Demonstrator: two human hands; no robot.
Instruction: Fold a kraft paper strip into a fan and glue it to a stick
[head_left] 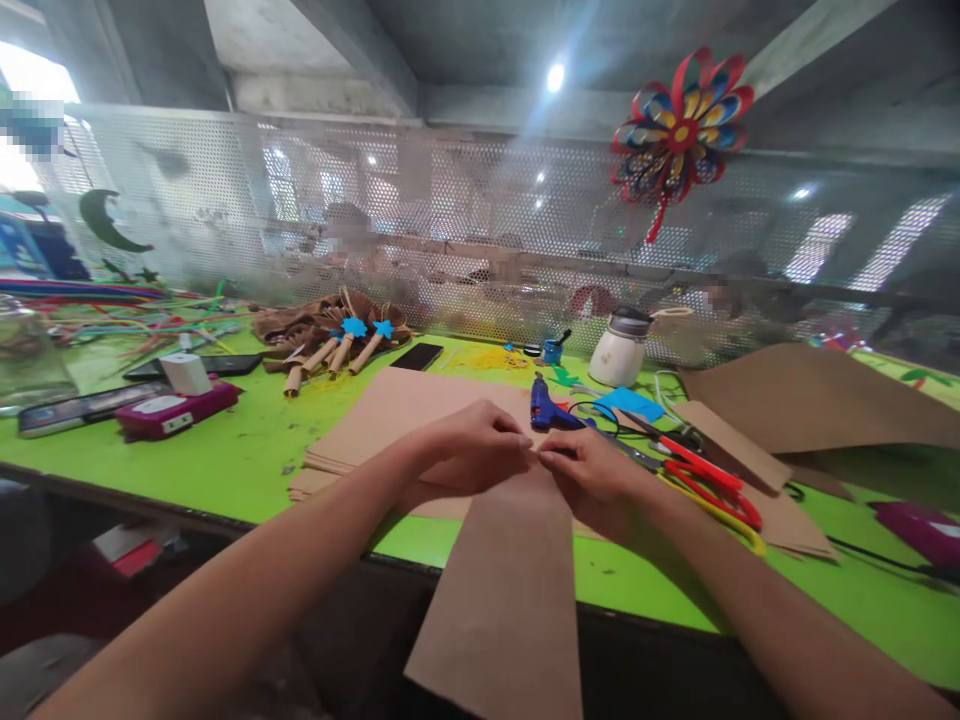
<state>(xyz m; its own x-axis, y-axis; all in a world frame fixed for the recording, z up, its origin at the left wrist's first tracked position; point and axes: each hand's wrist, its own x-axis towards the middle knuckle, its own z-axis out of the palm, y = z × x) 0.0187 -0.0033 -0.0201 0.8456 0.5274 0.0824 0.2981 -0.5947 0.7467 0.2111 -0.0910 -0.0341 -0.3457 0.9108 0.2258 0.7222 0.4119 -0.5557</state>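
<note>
A long strip of brown kraft paper (517, 590) hangs from both my hands down over the near edge of the green table (247, 485). Thumb and fingers of my left hand (484, 440) pinch its far end. My right hand (589, 465) grips the same end from the other side, the fingertips of both hands nearly meeting. Under and beyond them lies a stack of brown paper sheets (405, 410). Just past my right hand rests a blue glue gun (551, 408). Scissors with red handles (712, 480) and a yellow-handled pair (720, 515) lie near my right forearm.
Paper brooms or fans with blue shapes (352, 335), a black phone (417, 357) and a white jar (619, 350) stand toward the back. Purple power strips (176, 408) lie on both sides. Large brown paper (817, 400) curls up at right. A perforated metal screen (465, 220) rises behind.
</note>
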